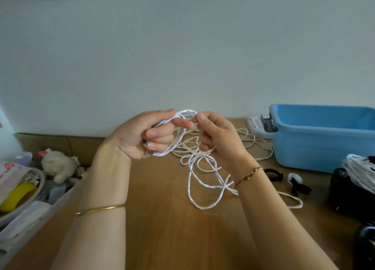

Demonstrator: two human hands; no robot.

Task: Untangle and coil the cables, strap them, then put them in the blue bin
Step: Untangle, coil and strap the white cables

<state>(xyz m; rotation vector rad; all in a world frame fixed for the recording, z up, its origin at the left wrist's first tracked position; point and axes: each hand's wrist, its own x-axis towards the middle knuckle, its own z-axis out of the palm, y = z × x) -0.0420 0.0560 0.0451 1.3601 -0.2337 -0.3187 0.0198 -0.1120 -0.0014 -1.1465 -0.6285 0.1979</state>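
Head view, from nearest me outward: the loose tail of the white cable (194,190) lies in twisted loops on the desk (166,239), partly under my right wrist. Above it my left grip (140,135) is curled round the loops of the coil, and my right grip (215,135) pinches the next strand between thumb and forefinger, just beside the top of that coil. To wind well, I judge I should lay each turn flat beside the last, let the twist run out along the tail, and keep the loops one size so a black strap (272,174) can close round them.

At my left, the white box (46,213) holds a yellow roll (17,196), packets and, farther back, a plush toy (58,164). At my right, another white bundle (359,170) rests on a dark box (349,198); I cannot tell what is inside. Farthest, the blue bin (324,148) stands open, and only its inner wall shows.
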